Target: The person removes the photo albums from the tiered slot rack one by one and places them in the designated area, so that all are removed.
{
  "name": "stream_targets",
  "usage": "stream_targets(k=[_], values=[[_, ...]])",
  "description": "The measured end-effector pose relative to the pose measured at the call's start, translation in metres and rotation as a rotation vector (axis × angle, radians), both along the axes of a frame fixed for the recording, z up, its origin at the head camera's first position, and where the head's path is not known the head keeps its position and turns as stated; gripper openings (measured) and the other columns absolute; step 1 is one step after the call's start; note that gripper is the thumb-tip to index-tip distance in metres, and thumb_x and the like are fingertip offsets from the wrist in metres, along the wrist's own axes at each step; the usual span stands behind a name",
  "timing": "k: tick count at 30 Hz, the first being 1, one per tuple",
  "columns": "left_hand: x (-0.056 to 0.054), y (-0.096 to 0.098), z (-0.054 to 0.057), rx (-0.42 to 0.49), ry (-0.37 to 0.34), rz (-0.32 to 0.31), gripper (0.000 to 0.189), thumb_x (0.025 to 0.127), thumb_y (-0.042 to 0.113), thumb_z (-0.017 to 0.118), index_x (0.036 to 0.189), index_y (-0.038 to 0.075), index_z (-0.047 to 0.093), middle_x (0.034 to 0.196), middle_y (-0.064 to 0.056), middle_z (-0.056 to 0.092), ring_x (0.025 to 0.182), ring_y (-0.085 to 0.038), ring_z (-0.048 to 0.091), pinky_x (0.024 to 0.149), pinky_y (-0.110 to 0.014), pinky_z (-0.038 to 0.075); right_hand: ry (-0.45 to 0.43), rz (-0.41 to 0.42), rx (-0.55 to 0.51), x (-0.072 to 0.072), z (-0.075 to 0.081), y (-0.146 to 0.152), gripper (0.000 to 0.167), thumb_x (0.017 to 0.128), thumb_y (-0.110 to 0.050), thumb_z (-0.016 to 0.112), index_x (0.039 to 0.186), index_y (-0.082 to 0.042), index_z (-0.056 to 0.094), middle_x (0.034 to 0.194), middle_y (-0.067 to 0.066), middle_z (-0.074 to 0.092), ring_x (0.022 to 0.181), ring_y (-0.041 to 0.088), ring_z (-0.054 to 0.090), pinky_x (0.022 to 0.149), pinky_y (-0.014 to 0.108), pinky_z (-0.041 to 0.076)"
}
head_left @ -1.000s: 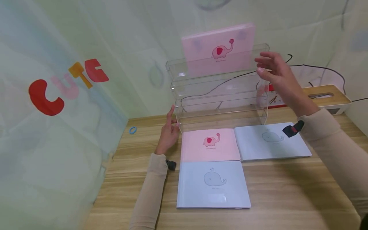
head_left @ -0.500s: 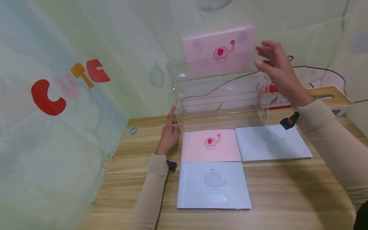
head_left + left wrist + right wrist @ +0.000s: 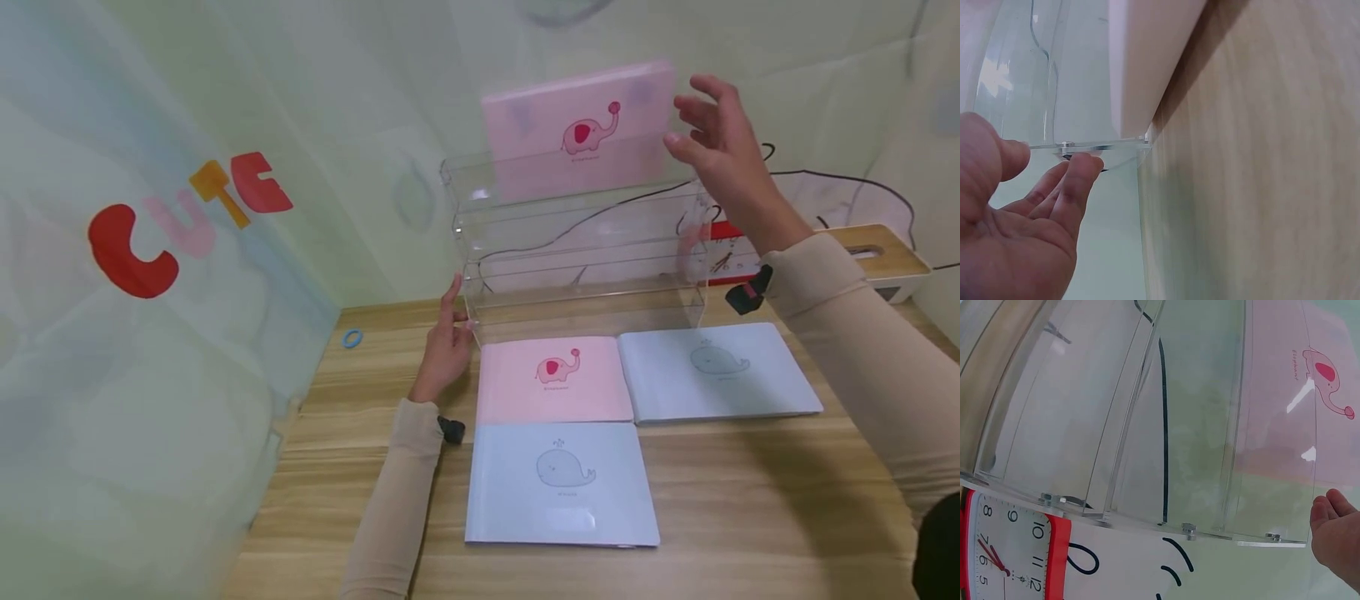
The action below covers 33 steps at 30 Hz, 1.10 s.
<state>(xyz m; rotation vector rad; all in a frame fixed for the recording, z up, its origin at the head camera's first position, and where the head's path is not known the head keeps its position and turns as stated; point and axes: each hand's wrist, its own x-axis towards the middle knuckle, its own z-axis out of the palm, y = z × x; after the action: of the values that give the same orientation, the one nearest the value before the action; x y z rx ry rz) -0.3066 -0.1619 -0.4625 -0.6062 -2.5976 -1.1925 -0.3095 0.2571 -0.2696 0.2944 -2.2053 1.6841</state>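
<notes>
Clear acrylic rack (image 3: 577, 250) on the table (image 3: 750, 500): left hand (image 3: 444, 354) steadies its lower left corner, fingers relaxed, grasping nothing. Pink elephant book (image 3: 577, 129) stands in the top tier, just left of the right hand (image 3: 716, 146), which is released, fingers spread. Judged step: book just placed. Next pick likely among the books (image 3: 558, 483) below both hands.

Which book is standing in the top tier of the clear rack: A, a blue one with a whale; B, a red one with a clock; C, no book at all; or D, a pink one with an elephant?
D: a pink elephant book stands upright in the top tier of the clear rack, beside the open right hand; both blue whale books lie flat on the table.
</notes>
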Motion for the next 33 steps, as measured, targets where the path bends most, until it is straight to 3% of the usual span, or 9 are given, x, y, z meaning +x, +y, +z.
stream_targets(k=[13, 24, 33], values=[[0.001, 0.001, -0.001, -0.014, 0.022, 0.007, 0.08, 0.109, 0.002, 0.051, 0.173, 0.029, 0.011, 0.117, -0.025, 0.066, 0.067, -0.014, 0.049, 0.067, -0.028, 0.047, -0.038, 0.008, 0.006, -0.01, 0.006, -0.001, 0.068, 0.11, -0.03, 0.057, 0.169, -0.035, 0.023, 0.174, 0.0, 0.04, 0.16, 0.023, 0.041, 0.136, 0.048, 0.025], [0.002, 0.001, 0.0, 0.019, -0.019, 0.011, 0.082, 0.109, 0.002, 0.051, 0.173, 0.033, 0.011, 0.118, -0.024, 0.065, 0.07, -0.015, 0.055, 0.065, -0.027, 0.046, -0.025, -0.008, -0.087, -0.019, 0.019, -0.005, 0.063, 0.109, -0.024, 0.062, 0.164, -0.033, 0.034, 0.165, 0.002, 0.053, 0.147, 0.02, 0.053, 0.132, 0.036, 0.034], [0.003, 0.002, 0.001, 0.008, -0.011, 0.02, 0.081, 0.109, 0.002, 0.052, 0.173, 0.03, 0.012, 0.125, -0.028, 0.067, 0.074, -0.02, 0.057, 0.07, -0.031, 0.049, -0.013, -0.055, -0.152, -0.03, 0.021, -0.008, 0.056, 0.106, -0.019, 0.066, 0.157, -0.032, 0.047, 0.153, 0.004, 0.063, 0.13, 0.014, 0.057, 0.128, 0.034, 0.039]])
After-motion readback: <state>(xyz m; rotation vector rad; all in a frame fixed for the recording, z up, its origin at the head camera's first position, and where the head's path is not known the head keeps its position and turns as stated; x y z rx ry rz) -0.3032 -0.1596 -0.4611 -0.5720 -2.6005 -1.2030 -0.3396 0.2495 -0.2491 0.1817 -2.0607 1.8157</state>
